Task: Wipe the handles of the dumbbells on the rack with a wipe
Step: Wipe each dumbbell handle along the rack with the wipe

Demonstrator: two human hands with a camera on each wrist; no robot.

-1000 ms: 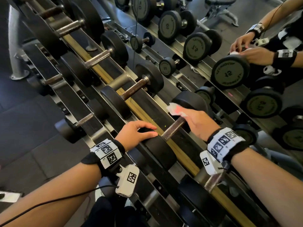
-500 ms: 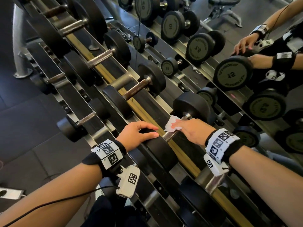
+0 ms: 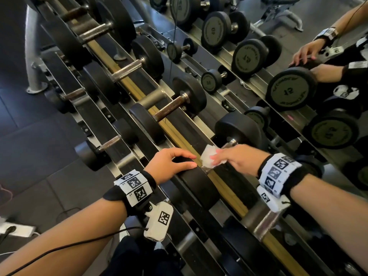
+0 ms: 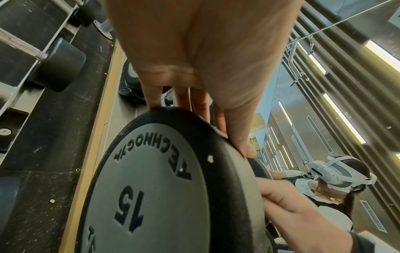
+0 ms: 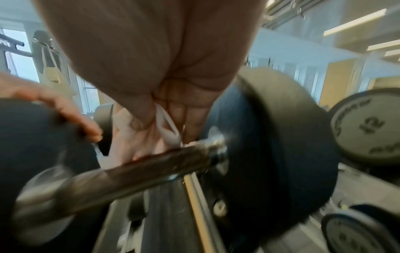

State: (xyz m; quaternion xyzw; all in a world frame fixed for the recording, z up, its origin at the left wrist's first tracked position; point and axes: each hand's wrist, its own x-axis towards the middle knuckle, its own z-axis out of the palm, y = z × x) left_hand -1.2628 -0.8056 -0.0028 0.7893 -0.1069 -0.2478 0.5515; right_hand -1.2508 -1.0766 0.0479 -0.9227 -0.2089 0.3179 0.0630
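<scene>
Right hand [image 3: 237,158] pinches crumpled white wipe [image 3: 209,156] on dark knurled steel handle [image 5: 151,164], lower centre; left hand [image 3: 169,166], fingers spread, steadies black rubber dumbbell head [image 4: 164,188]. Better to wrap wipe fully round.

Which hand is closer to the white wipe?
Right. The right hand holds the wipe against the dumbbell's handle. The left hand rests beside it on the dumbbell's near end, not touching the wipe.

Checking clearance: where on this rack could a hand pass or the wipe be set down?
Free: the rail strip between the rusty-handled dumbbell and the wiped dumbbell. Crowded: its handle, under the right hand with wipe, left hand alongside.
</scene>
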